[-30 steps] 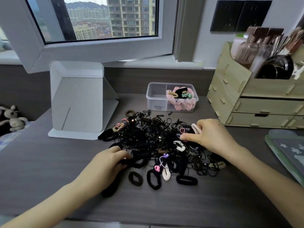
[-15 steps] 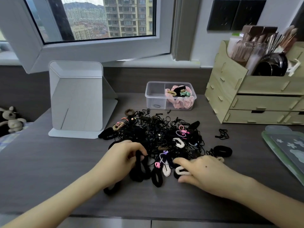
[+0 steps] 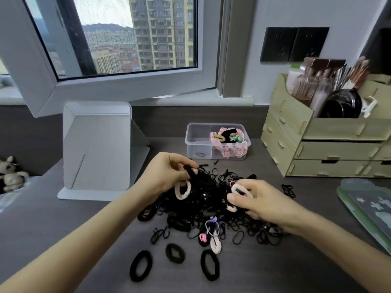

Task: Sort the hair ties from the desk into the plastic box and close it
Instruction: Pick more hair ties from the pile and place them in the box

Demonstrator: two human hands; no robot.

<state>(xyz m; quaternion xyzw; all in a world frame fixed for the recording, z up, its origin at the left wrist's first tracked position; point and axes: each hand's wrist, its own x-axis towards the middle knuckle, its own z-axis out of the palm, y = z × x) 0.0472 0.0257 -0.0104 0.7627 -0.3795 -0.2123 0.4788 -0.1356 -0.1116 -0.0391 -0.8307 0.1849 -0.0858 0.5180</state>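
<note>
Dozens of hair ties (image 3: 211,216) are lying tangled in a heap on the bench (image 3: 264,271), just in front of the open plastic box (image 3: 196,142). The left hand (image 3: 165,176) is gripping a clump of black ties, with a pale pink tie (image 3: 182,190) dangling from it. The right hand (image 3: 262,201) is pinching a white tie (image 3: 241,189). They are looking light, soft and stretchy, and are probably snagging on one another, so pinching a single loop at its free edge seems the safest hold.
</note>
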